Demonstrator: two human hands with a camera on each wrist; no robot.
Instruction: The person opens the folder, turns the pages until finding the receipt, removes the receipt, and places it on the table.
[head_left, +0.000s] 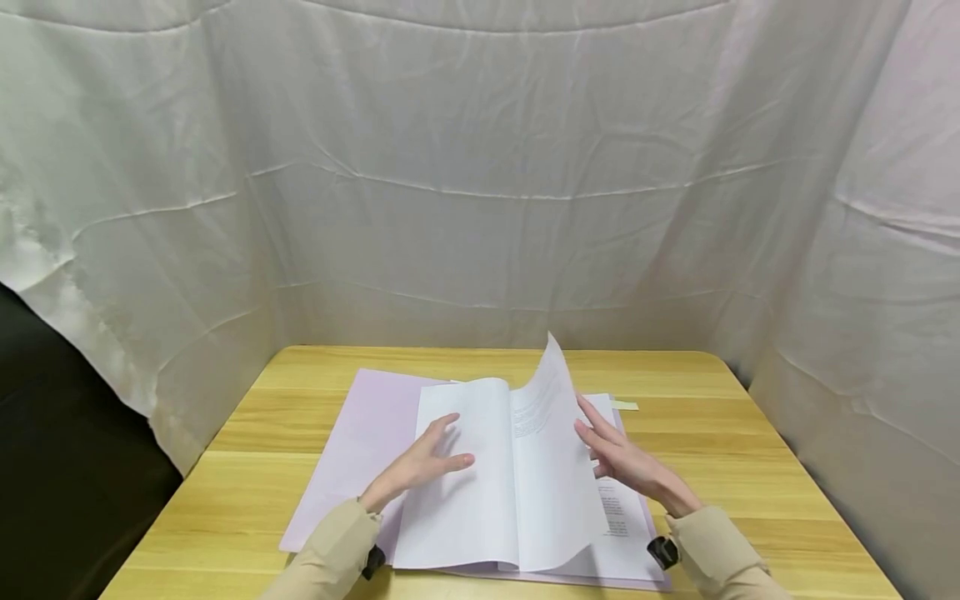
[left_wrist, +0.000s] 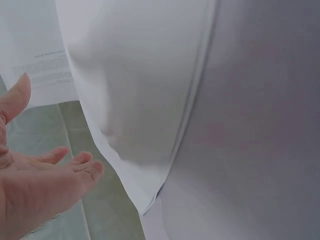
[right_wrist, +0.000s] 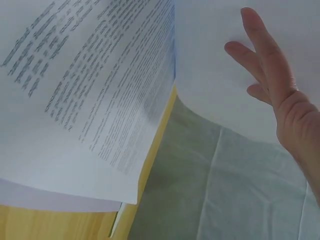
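An open stack of white printed pages (head_left: 457,492) lies in a pale purple folder (head_left: 348,458). One sheet (head_left: 555,483) stands raised near the middle, its upper corner curving up and its lower edge bowed. Behind that sheet's right side, my right hand (head_left: 630,458) has its fingers extended, fingertips right at the paper. Printed text (right_wrist: 100,85) fills the page beside it in the right wrist view. Over the turned pages on the left hovers my left hand (head_left: 423,462), thumb and fingers spread and holding nothing. In the left wrist view its fingers (left_wrist: 90,167) are beside the paper's edge.
The wooden table (head_left: 750,483) carries the folder near its front edge. A pale yellow tab (head_left: 624,406) sticks out at the stack's upper right. Grey-white curtains (head_left: 480,183) enclose the back and sides, and a dark area (head_left: 60,467) lies at the left.
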